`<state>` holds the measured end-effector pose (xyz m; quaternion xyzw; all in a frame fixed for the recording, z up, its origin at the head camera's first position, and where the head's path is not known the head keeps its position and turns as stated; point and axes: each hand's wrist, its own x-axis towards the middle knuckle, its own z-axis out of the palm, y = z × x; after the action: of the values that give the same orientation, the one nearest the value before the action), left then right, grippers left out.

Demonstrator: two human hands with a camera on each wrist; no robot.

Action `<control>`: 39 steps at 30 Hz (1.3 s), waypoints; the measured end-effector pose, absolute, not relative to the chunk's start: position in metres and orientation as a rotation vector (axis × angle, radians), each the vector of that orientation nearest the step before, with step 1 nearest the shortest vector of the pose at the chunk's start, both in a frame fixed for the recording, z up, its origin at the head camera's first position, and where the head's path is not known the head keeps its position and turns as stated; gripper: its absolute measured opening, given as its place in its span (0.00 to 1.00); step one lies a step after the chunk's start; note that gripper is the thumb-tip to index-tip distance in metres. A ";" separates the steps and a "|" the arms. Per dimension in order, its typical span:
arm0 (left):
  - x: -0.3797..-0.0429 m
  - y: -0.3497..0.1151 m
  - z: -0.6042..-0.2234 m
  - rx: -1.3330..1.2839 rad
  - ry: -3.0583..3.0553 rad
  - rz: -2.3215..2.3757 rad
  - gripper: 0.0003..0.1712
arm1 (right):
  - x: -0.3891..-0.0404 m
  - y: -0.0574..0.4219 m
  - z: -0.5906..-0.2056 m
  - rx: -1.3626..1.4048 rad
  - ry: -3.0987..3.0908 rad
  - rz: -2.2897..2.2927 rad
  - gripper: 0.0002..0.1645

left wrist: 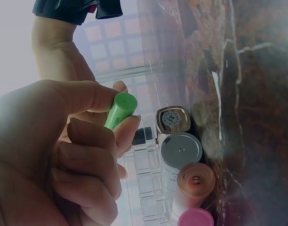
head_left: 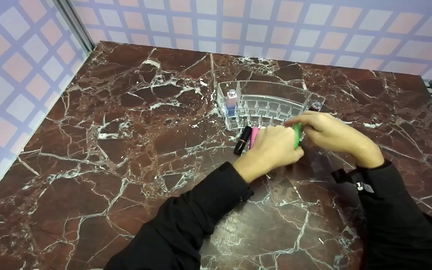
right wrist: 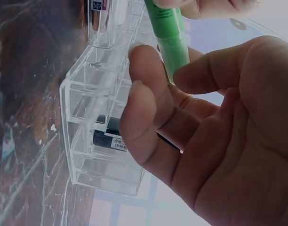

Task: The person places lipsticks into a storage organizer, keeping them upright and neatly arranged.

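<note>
- The clear rack stood on the brown marbled table, its curved body divided into a long back section, end compartments and rows of small slots.
- In the compartment at the rack's left end, a bottle stood upright, pinkish above and blue below, with a silvery top.
- At the rack's right end sat a dark piece; the right wrist view showed it as black, with a white label, behind the clear walls.
- The green tube was held up between both hands, near the front of the rack's right part, outside its compartments.
- The left hand pinched one end of it between thumb and forefinger, the other fingers curled.
- The right hand pinched its paler end with thumb and finger, the remaining fingers bent beside the rack.
- Before the rack's front edge lay a black tube with a gold band, and just beside it a pink tube.
- Near them the left wrist view showed a gold-rimmed "04" piece, a grey-ended tube and an orange-ended "01" tube, close together outside the rack.
</note>
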<state>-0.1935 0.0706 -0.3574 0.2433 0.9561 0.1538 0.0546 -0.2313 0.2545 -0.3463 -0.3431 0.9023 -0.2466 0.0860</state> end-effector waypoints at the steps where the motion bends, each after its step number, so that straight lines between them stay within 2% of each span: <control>1: -0.194 0.070 -0.357 0.735 2.902 0.471 0.27 | -0.231 0.254 -0.346 -1.019 2.685 -0.745 0.30; 12: -0.195 0.069 -0.357 0.678 2.912 0.485 0.25 | -0.231 0.253 -0.342 -0.863 2.701 -0.866 0.23; 18: -0.196 0.068 -0.357 0.695 2.944 0.513 0.26 | -0.231 0.252 -0.342 -0.821 2.759 -0.906 0.25; 28: -0.200 0.066 -0.360 0.648 2.947 0.580 0.25 | -0.230 0.249 -0.337 -0.494 2.754 -1.086 0.26; 39: -0.203 0.063 -0.362 0.669 2.960 0.645 0.24 | -0.230 0.248 -0.336 -0.475 2.768 -1.135 0.25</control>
<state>-0.2029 0.0629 -0.3618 0.2157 0.9539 0.2080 0.0194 -0.2303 0.2480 -0.3358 -0.1566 0.9124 -0.3740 0.0560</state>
